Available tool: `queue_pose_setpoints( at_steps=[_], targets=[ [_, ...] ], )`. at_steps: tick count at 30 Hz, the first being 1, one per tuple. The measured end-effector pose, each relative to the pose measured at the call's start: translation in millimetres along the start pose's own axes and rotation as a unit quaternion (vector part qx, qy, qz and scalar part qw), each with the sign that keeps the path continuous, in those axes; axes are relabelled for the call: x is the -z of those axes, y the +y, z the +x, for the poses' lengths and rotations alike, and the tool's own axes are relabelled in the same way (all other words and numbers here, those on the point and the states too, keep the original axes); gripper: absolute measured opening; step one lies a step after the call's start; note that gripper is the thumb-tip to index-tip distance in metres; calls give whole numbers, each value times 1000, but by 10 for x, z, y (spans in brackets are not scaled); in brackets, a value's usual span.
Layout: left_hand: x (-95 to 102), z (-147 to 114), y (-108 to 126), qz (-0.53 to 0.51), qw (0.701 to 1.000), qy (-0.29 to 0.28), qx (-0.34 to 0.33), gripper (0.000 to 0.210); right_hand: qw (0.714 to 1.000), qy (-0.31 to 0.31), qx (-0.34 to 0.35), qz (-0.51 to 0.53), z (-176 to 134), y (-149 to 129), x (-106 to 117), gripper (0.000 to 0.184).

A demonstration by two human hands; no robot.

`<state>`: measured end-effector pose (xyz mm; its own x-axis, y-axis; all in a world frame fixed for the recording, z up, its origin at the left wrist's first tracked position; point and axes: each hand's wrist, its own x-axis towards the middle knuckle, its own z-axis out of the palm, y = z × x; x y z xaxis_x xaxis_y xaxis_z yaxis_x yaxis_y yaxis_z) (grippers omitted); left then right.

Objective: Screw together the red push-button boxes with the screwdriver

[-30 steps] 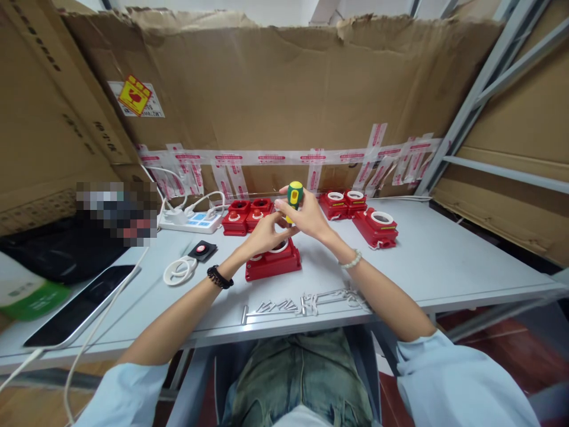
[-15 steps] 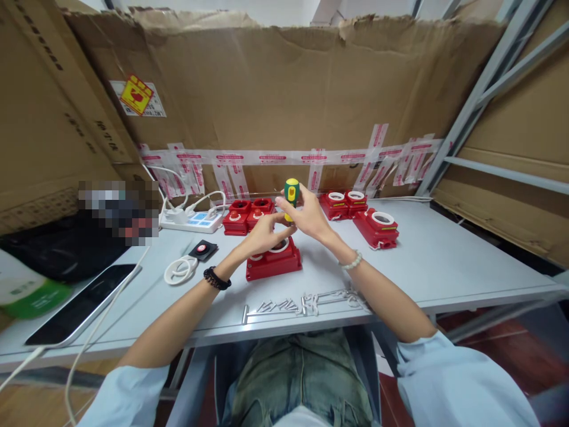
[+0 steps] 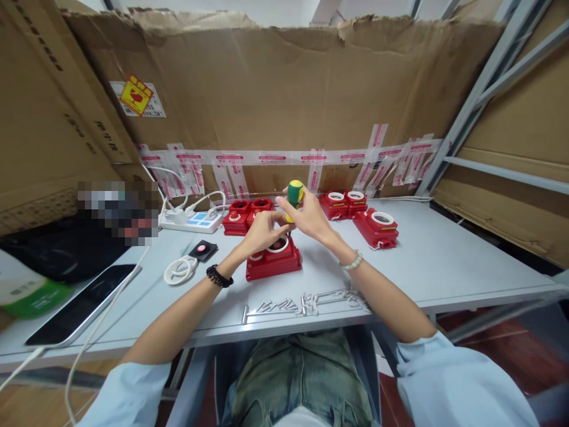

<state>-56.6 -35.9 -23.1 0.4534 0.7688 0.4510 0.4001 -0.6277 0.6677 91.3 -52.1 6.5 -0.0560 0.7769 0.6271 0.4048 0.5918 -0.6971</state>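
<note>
A screwdriver [image 3: 294, 194] with a green and yellow handle stands nearly upright over the red housing [image 3: 273, 268], near its far right corner. My right hand [image 3: 311, 218] is wrapped round the handle. Just below, the fingers of my left hand [image 3: 265, 230] close in at the screwdriver's lower end. The housing has white rings on its top, partly covered by my left hand. The screwdriver's tip is mostly hidden. Nearer to me on the table lie several silver screws [image 3: 279, 305] beside metal rods [image 3: 275, 314].
More red housings [image 3: 249, 218] stand behind my left hand, others [image 3: 377, 228] to the right. A power strip [image 3: 193, 221], loose white rings [image 3: 180, 271], a black square part with a red centre [image 3: 204, 250] and a tablet [image 3: 84, 305] are on the left. Cardboard [image 3: 275, 89] walls the back.
The screwdriver handle has turned, its yellow patch now facing right, and its top has shifted slightly right. My left hand has moved a little. The red housing stays in place.
</note>
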Motion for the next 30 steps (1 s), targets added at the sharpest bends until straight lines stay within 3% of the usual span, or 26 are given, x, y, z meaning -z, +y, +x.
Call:
queue_pose_setpoints(
  at_steps=[4,9,15,21,26,28,30],
  targets=[
    [-23,15,-3,16,998,58,-8,25,1000,-9,10,-12,-9,0,8,32],
    [39,13,-15,-23,999,-34,-35,23,999,-16,18,-32,-6,5,24,31],
    [13,21,12,1,998,66,15,26,999,-25,12,-41,-10,12,42,32],
    [36,4,-8,-5,999,-48,-20,21,998,-30,24,-56,-17,-20,51,28],
    [-12,16,-47,35,999,16,0,24,997,-32,27,-64,-21,-28,76,29],
    [-4,11,-46,53,999,3,-12,27,997,-19,36,-60,-18,-20,84,30],
    [39,-11,-32,66,997,-49,-11,30,997,-5,42,-58,-12,-7,85,30]
  ],
)
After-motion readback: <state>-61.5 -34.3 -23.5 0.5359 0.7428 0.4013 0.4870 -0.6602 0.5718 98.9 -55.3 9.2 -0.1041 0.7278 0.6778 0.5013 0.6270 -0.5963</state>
